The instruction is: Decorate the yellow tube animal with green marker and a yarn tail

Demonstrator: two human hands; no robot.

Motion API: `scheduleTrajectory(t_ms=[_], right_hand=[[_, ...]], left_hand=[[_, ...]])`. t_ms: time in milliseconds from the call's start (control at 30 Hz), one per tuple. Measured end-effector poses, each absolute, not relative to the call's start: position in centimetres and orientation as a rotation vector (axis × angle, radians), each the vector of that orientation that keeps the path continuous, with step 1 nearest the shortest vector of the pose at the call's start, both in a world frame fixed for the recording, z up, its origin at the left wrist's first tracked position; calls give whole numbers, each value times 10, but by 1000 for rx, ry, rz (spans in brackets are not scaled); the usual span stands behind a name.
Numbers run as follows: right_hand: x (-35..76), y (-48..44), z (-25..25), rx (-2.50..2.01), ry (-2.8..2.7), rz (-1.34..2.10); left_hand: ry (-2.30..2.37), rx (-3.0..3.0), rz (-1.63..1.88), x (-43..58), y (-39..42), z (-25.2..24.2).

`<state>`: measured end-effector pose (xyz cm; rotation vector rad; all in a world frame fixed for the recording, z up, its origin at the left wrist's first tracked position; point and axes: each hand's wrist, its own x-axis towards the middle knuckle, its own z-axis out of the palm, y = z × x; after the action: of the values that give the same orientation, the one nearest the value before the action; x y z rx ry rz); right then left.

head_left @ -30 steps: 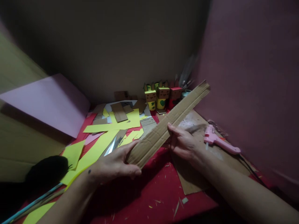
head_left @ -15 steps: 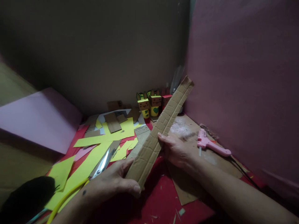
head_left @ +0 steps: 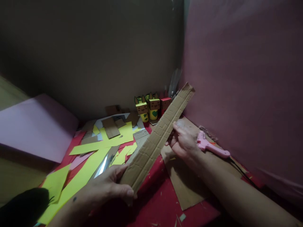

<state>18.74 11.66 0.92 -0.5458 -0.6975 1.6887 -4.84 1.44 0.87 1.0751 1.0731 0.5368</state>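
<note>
A long, creased cardboard strip (head_left: 155, 138) slants across the middle of the head view, its far end up and to the right. My left hand (head_left: 113, 184) grips the near end, thumb on top and the other fingers hidden beneath. Farther up, my right hand (head_left: 183, 142) pinches the strip's right edge, with the thumb at the edge and fingers curled under. Scissors (head_left: 102, 167) lie beside my left hand, their blades showing and the handles mostly covered by my arm. Yellow paper pieces (head_left: 82, 176) spread out under and beyond that arm.
A pink glue gun (head_left: 211, 146) lies on a cardboard sheet (head_left: 184, 189) at the right, its cord trailing off. Small animal-faced figures (head_left: 153, 107) stand at the back. Cardboard scraps (head_left: 111, 127) are heaped at back left. A dark rounded object (head_left: 26, 205) sits at lower left.
My right hand has slid up along the strip's right edge, toward its far end. The left hand and strip have shifted slightly left and down, as the whole view moved a little.
</note>
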Motion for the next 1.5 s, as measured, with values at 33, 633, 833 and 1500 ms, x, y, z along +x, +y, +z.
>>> scheduleTrajectory(t_ms=[33,633,833,1500], right_hand=[[188,117,11,-540,-666,1674],[191,109,7,-436,-819,1679],[186,100,5,-467,-940,1792],[196,104,14,-482,-664,1879]], left_hand=[[1060,1064,556,-49,15,8],[1094,1115,588,-50,15,5],[1143,1188,531,-47,17,3],[1305,1525,356,-57,14,15]])
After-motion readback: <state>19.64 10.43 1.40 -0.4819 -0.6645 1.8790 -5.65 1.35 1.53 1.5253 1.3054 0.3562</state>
